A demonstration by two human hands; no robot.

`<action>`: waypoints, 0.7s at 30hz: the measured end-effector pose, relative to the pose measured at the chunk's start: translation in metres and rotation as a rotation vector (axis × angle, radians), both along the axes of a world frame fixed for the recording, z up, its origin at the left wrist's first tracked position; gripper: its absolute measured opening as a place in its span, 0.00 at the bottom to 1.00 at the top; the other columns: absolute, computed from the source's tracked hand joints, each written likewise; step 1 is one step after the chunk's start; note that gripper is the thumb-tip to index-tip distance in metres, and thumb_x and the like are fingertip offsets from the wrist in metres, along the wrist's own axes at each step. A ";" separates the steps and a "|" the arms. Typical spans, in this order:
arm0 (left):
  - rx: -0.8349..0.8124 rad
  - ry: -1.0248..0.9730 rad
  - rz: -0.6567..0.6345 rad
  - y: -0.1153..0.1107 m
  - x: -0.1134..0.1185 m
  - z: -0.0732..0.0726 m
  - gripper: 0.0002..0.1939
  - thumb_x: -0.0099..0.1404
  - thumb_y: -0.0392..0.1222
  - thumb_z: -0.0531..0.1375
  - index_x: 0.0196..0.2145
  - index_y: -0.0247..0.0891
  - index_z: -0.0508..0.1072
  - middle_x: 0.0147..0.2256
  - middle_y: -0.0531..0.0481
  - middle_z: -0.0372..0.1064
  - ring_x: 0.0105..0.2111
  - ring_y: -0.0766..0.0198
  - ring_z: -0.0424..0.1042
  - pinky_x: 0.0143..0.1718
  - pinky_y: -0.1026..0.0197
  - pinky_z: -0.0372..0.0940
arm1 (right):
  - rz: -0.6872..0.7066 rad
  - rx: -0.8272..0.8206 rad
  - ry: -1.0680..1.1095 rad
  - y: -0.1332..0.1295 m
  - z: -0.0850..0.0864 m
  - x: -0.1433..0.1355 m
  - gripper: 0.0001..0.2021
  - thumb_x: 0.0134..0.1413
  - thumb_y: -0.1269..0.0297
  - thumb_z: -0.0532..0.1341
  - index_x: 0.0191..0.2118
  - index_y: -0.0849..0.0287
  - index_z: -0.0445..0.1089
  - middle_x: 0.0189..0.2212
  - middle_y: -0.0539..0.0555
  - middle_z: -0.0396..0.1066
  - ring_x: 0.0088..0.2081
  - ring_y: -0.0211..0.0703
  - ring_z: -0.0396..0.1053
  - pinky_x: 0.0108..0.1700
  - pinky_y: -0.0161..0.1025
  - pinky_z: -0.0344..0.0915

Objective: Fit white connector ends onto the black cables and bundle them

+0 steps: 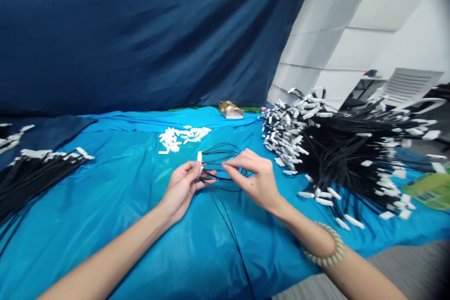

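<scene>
Left grip (184, 185) pinches a white connector (199, 157) on looped black cords (220, 161) at mid-bench; right grip (256, 176) clamps the loops. Open blue cloth (123, 187) lies between side bundles (351, 154), bench edge near

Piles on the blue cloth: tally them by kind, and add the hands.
Black cord bundles: 2, right heap and left bundle
Loose white clip piles: 1
Hands: 2, left hand and right hand, both on looped cords
Total: 5
</scene>
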State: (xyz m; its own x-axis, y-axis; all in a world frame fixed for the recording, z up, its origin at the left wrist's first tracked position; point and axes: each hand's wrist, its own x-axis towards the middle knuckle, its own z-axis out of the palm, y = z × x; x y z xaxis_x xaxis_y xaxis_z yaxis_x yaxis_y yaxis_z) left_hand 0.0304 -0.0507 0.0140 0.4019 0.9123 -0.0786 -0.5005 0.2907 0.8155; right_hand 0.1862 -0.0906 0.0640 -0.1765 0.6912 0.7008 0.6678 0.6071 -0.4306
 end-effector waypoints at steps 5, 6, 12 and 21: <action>0.016 -0.026 -0.014 -0.001 0.000 0.001 0.06 0.57 0.39 0.56 0.26 0.33 0.64 0.27 0.47 0.70 0.32 0.62 0.71 0.35 0.59 0.67 | -0.035 0.005 -0.082 0.002 -0.008 -0.004 0.05 0.49 0.71 0.58 0.26 0.63 0.70 0.21 0.50 0.67 0.24 0.33 0.59 0.31 0.36 0.55; 0.017 -0.030 -0.018 -0.001 0.000 0.001 0.06 0.57 0.39 0.56 0.26 0.33 0.64 0.27 0.47 0.70 0.32 0.62 0.71 0.35 0.59 0.67 | -0.041 0.003 -0.086 0.002 -0.008 -0.004 0.05 0.49 0.71 0.58 0.26 0.63 0.70 0.21 0.50 0.67 0.24 0.33 0.58 0.31 0.36 0.55; 0.026 -0.040 -0.034 -0.004 -0.001 0.002 0.06 0.57 0.38 0.56 0.26 0.33 0.64 0.26 0.48 0.70 0.34 0.61 0.71 0.35 0.59 0.67 | -0.042 0.001 -0.087 0.002 -0.007 -0.004 0.05 0.49 0.71 0.58 0.26 0.63 0.69 0.21 0.50 0.66 0.23 0.33 0.58 0.31 0.35 0.54; 0.041 -0.050 -0.027 -0.003 0.001 0.001 0.07 0.56 0.39 0.56 0.25 0.33 0.63 0.25 0.50 0.69 0.33 0.62 0.71 0.34 0.59 0.67 | -0.074 -0.022 -0.057 0.002 -0.009 -0.007 0.06 0.49 0.70 0.58 0.25 0.63 0.69 0.19 0.50 0.64 0.23 0.33 0.56 0.30 0.35 0.54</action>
